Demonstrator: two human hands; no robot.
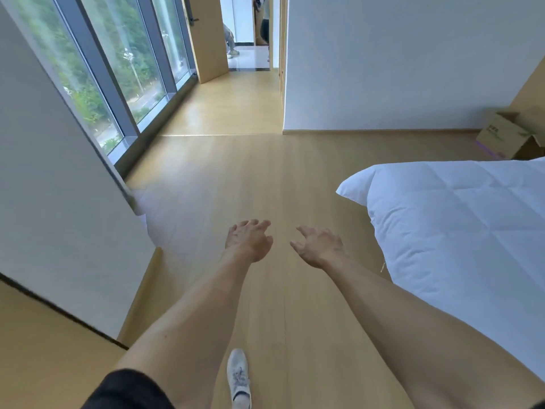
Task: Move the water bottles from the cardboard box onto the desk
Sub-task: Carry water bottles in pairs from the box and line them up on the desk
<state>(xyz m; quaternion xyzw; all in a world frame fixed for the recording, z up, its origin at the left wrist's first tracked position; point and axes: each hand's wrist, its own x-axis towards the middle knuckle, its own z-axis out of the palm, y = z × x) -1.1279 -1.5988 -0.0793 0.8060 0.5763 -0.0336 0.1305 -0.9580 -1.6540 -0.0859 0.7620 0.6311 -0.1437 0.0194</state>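
A cardboard box (505, 133) with open flaps stands on the floor at the far right, by the wall beyond the bed. Its inside is hidden, and no water bottles show. My left hand (249, 241) and my right hand (320, 245) are stretched out in front of me over the wooden floor, side by side, fingers loosely spread, holding nothing. Both are far from the box. A wooden surface (44, 349), perhaps the desk, lies at the lower left.
A bed with a white quilt (460, 228) fills the right side. A white wall panel (59, 202) stands at the left, with tall windows (118, 69) behind. Wooden floor (236, 172) runs ahead to an open doorway (247, 33) where people's legs show. My shoe (239, 376) is below.
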